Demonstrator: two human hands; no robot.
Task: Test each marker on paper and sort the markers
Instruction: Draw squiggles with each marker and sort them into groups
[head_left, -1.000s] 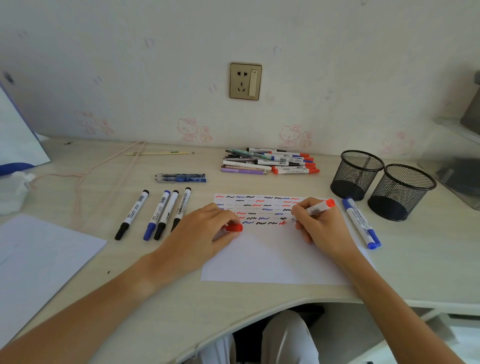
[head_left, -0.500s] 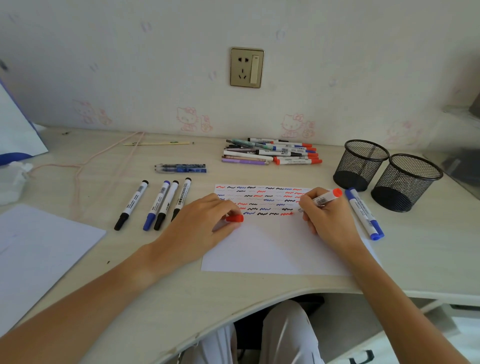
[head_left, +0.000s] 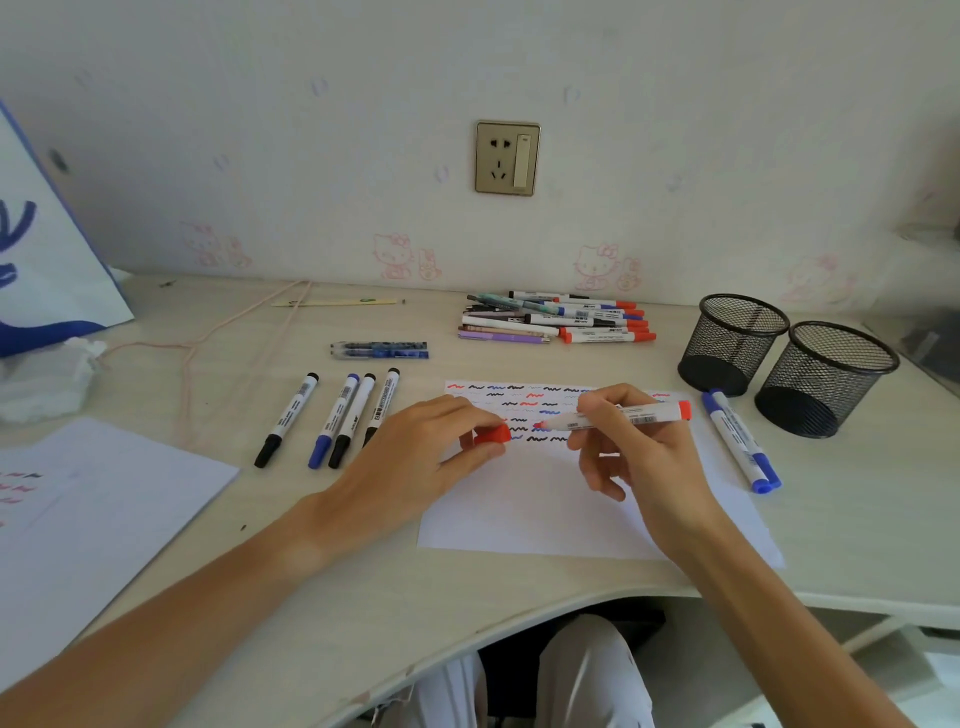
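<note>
My right hand (head_left: 641, 457) pinched the uncapped red marker (head_left: 618, 417) with its tip just above the squiggles on the paper (head_left: 545, 509), while my left hand (head_left: 415, 457) held its red cap (head_left: 493, 434) between thumb and fingers beside that tip. The sheet carried several rows of red, blue and black test marks, so a good deal of testing looked done. Four capped markers (head_left: 332, 421) lay in a row on the worktop (head_left: 363, 597) to my left, and two blue ones (head_left: 740, 441) lay by the two mesh pen cups (head_left: 826, 379), which seemed to hold nothing. A pile of markers (head_left: 558, 322) waited near the wall, so I judged plenty of testing and sorting was left.
</note>
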